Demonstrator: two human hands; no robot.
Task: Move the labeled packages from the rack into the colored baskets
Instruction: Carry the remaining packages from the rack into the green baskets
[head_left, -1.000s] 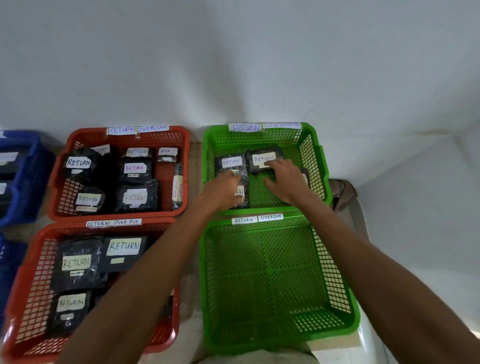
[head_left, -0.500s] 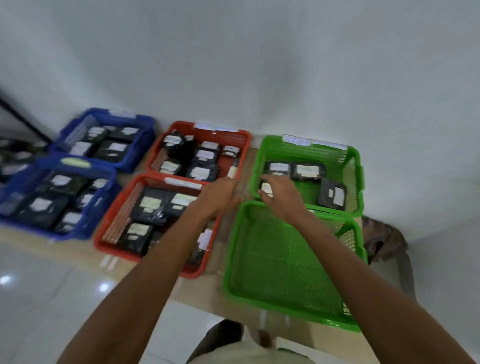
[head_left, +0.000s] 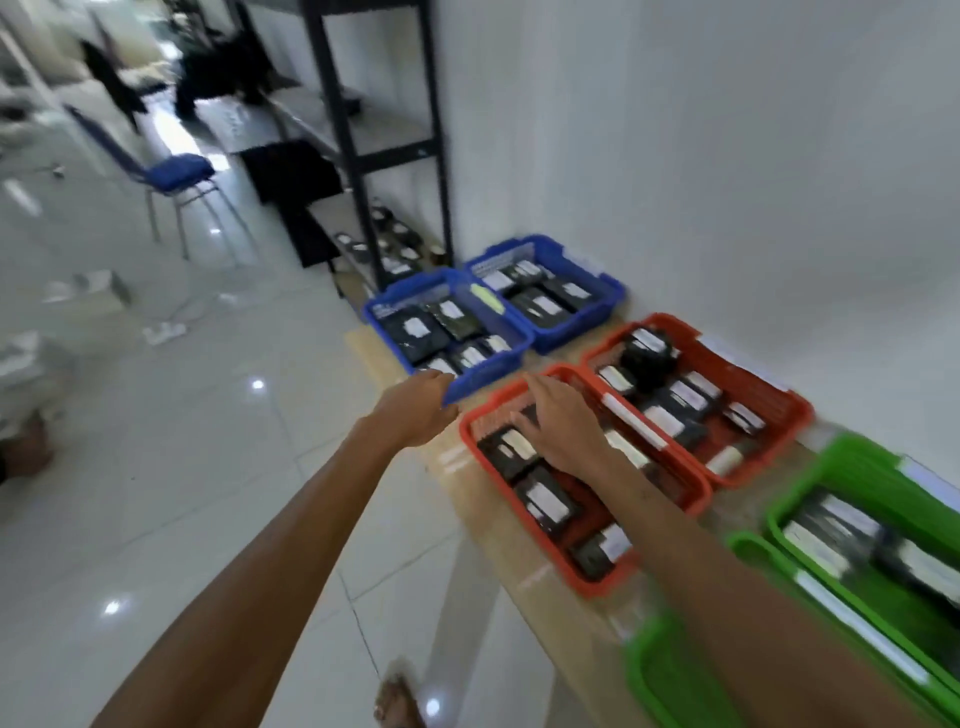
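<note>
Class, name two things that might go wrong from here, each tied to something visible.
The left hand is by the corner of the near blue basket at the table edge; a bump might push it off. The right hand hangs low over the near red basket and might snag a package.

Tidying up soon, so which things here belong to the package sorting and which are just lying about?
Job: blue baskets, red baskets, green baskets, black packages, rack.
Lying about: blue chair, paper scraps on the floor.
</note>
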